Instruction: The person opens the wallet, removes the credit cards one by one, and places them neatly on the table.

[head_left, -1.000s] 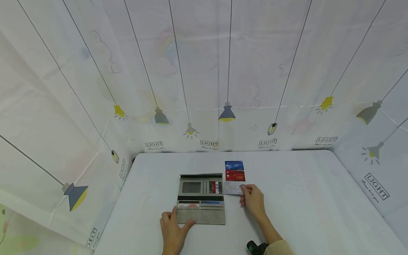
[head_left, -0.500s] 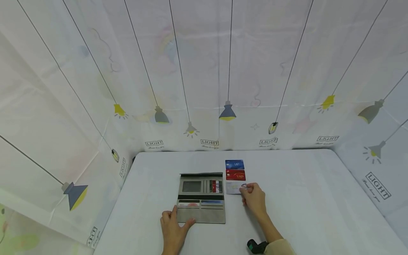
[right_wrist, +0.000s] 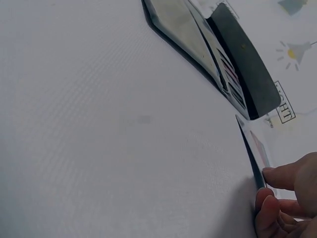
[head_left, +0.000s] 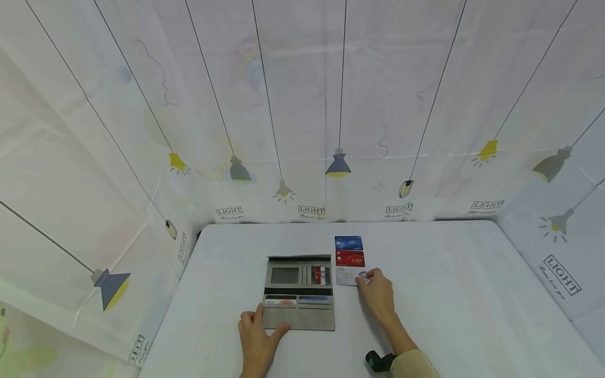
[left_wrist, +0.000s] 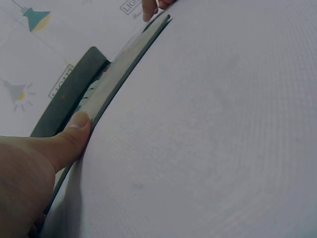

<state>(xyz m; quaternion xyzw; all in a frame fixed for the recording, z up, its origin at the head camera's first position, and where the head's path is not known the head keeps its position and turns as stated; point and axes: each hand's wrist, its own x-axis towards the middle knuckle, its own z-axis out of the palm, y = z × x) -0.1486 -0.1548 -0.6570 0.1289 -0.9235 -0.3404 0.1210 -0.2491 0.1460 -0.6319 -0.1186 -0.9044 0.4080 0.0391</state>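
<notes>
A grey long wallet (head_left: 298, 318) lies unfolded on the white table in the head view, with cards and a clear window in its pockets. My left hand (head_left: 258, 338) rests at its near left corner, index finger along the side edge and thumb (left_wrist: 74, 131) pressing the front edge. Right of the wallet, my right hand (head_left: 378, 294) pinches the right end of a pale card (head_left: 347, 276) between thumb and fingers. In the right wrist view that card (right_wrist: 255, 144) is tilted, its near edge off the table. Directly beyond it lie a red VIP card (head_left: 350, 258) and a blue VIP card (head_left: 348, 243).
The white tabletop (head_left: 463, 294) stretches to both sides. Behind it hangs a white curtain (head_left: 302, 105) printed with lamps. A black device (head_left: 379, 361) sits by the right wrist, next to a beige sleeve (head_left: 413, 364).
The pale card has shifted slightly right, its left edge now in line with the red card's. My right hand moved with it. The left hand and wallet stay put.
</notes>
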